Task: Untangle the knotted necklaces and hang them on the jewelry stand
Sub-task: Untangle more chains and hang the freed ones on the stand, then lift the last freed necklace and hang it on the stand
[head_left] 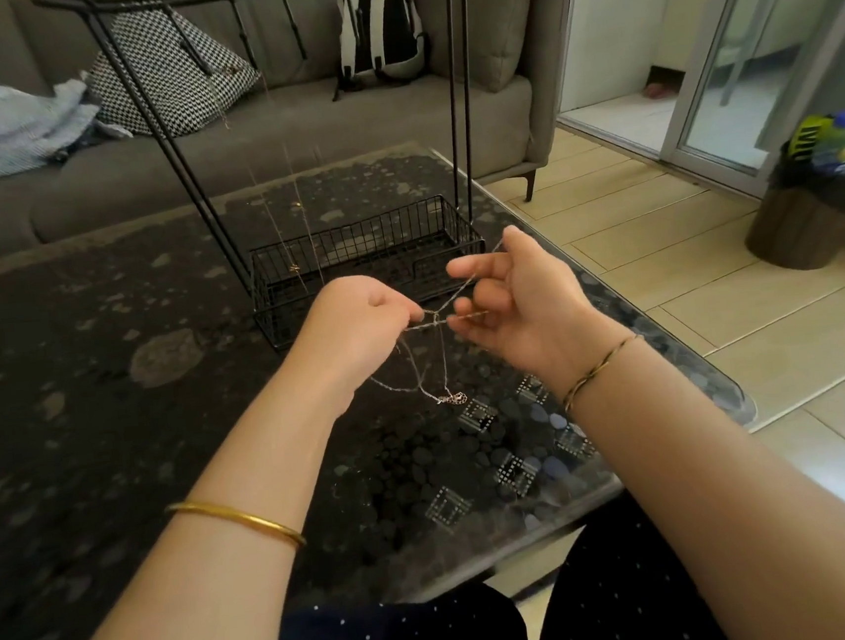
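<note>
Two hands met over a dark glass table (103, 350) as a person worked at a tangled silver necklace (445, 359). Behind them, to the left, a black wire jewelry stand (172, 153) stood on the table, with at least one thin gold chain (301, 218) hanging from its top rail toward the basket at its foot. The left hand (358, 320) pinched the silver necklace between thumb and fingertips just beside the knot (433, 314). The knot hung in the air between the hands, in front of the stand's basket, and loose loops and a small clasp or pendant (456, 398) dangled below it, above the tabletop. The right hand (511, 301), fingers curled, held the strands running off the knot's other side, one apparently looped over a finger. Judging by the taut lines, the knot was not yet free. Slackening the pull and teasing the loops apart with fingertips, rather than tugging, looked the safer course with so fine a chain.
</note>
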Demonstrator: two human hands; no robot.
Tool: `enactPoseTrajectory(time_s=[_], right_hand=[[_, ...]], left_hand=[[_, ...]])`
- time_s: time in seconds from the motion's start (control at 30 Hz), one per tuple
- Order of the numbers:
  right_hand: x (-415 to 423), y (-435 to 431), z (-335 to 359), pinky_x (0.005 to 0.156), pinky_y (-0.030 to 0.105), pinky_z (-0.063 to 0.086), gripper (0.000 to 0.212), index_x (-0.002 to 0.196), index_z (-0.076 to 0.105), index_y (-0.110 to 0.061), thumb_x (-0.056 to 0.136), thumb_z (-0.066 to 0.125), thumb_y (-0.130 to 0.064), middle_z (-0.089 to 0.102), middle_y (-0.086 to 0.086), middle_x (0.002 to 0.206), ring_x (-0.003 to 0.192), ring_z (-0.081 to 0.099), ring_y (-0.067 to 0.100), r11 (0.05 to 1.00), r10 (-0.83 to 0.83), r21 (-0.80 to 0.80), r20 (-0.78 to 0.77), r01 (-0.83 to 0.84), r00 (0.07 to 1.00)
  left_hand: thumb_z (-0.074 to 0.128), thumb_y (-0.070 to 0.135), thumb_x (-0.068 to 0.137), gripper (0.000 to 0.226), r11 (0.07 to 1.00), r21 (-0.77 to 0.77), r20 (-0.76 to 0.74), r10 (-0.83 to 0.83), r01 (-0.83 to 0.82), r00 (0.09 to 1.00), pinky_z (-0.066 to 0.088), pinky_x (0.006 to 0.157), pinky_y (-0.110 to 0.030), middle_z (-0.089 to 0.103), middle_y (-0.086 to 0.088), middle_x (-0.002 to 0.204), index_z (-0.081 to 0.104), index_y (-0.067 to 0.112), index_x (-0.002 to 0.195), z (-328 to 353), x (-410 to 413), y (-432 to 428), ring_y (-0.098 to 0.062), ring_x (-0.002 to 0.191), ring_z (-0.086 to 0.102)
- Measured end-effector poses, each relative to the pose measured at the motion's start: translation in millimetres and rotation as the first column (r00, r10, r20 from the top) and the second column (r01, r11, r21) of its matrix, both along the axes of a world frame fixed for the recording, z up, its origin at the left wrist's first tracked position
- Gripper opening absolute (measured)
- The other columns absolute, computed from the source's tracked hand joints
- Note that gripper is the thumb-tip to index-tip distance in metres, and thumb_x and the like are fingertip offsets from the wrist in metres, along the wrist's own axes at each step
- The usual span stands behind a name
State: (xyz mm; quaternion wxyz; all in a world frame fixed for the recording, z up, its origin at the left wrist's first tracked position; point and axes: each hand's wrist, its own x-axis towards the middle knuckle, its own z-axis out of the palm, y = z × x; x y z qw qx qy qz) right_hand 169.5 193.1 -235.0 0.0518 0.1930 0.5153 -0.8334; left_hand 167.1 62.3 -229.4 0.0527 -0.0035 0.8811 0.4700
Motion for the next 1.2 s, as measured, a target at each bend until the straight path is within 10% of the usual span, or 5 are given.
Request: enactPoseTrajectory(time_s=[0.17,0.53,0.83,1.03,1.2], right_hand=[[0.8,6.0,-0.4,0.040,0.017,0.041,0.040,0.080,0.054,-0.008,0.101,0.031,-0.033,0.031,-0.004,0.044,0.035,0.034,0.009,0.969,-0.060,-0.237,0.056,0.072,0.997],[3.8,2.5,-7.1,0.030,0.011,0.018,0.019,0.080,0.048,-0.015,0.094,0.039,-0.006,0.044,0.001,0.060,0.035,0.027,0.007,0.944,0.113,0.281,0.221,-0.174,0.969],[3.1,-2.4,-23.9,0.086,0.045,0.054,0.026,0.103,0.066,0.003,0.085,0.056,-0.012,0.067,0.018,0.105,0.090,0.064,0.028,0.283,0.323,0.894,0.253,-0.349,0.912],[4.1,6.6,-28.4,0.038,0.017,0.041,0.029,0.061,0.044,-0.009,0.088,0.054,-0.008,0.048,0.005,0.059,0.048,0.046,0.015,0.134,0.358,0.876,0.393,-0.463,0.847],[4.2,12.9,-26.2,0.065,0.035,0.058,0.009,0.083,0.060,0.001,0.090,0.055,-0.003,0.062,0.012,0.067,0.066,0.066,0.026,0.049,0.375,0.809,0.528,-0.585,0.762]], left_hand=[[0.052,0.037,0.095,0.035,0.976,0.178,0.125,0.105,-0.126,0.987,0.029,0.047,-0.025,0.041,0.005,0.062,0.065,0.014,0.071,-3.4,-4.6,-7.2,-0.011,0.052,0.034],[0.043,0.037,0.101,0.044,0.807,0.471,0.134,0.335,-0.357,0.933,0.029,0.042,-0.018,0.048,0.007,0.049,0.069,0.012,0.075,2.5,-4.9,-12.7,-0.008,0.053,0.045],[0.042,0.054,0.096,0.036,0.853,0.469,0.082,0.215,-0.229,0.973,0.017,0.033,-0.017,0.041,0.003,0.058,0.064,0.026,0.104,9.6,4.4,-8.1,-0.005,0.034,0.022],[0.032,0.068,0.091,0.053,0.915,0.374,0.074,0.136,-0.153,0.988,0.023,0.031,-0.017,0.070,-0.003,0.096,0.053,0.035,0.127,17.8,9.9,-3.7,-0.007,0.032,0.025],[0.033,0.066,0.091,0.058,0.983,0.181,-0.096,0.059,-0.041,0.994,0.041,0.101,-0.052,0.061,0.008,0.123,0.047,0.033,0.137,19.4,19.1,1.1,-0.036,0.114,0.055]])
